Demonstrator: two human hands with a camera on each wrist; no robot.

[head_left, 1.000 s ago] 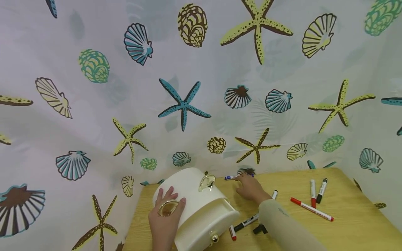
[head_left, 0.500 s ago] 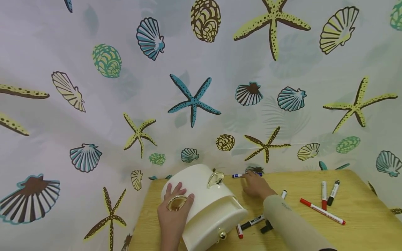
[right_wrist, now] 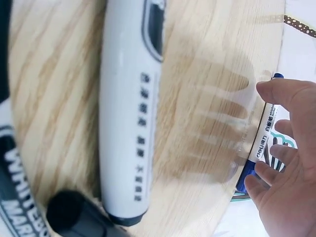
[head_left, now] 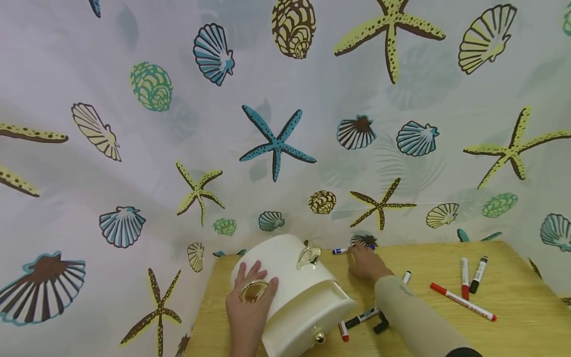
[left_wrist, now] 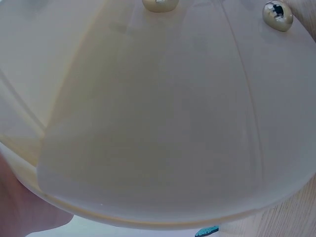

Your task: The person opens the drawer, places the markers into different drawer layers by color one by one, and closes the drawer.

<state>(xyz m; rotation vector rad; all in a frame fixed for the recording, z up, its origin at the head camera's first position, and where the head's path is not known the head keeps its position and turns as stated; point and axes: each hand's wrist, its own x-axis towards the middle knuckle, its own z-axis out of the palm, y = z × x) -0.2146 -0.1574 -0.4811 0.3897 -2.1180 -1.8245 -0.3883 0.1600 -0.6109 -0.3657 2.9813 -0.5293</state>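
A white drawer box (head_left: 285,270) with gold fittings stands tilted on the wooden table, its lower drawer (head_left: 308,317) pulled partly out. My left hand (head_left: 248,310) rests on it, fingers spread over the white surface and the gold oval handle (head_left: 253,291) between thumb and fingers. Its rounded white surface fills most of the left wrist view. At the table's back edge, my right hand (head_left: 368,263) reaches a blue-capped whiteboard marker (right_wrist: 260,136). In the right wrist view its fingers are spread and loosely bent, with the fingertips right at the marker.
Red markers (head_left: 464,301) and a black-capped marker (head_left: 479,275) lie on the right of the table (head_left: 424,337). More markers (head_left: 362,317) lie between the box and my right sleeve (head_left: 415,317). A patterned curtain (head_left: 312,148) hangs behind the table.
The head view has turned slightly left, so the scene sits further right. My left hand stays on the box, and my right hand stays at the blue-capped marker with little movement.
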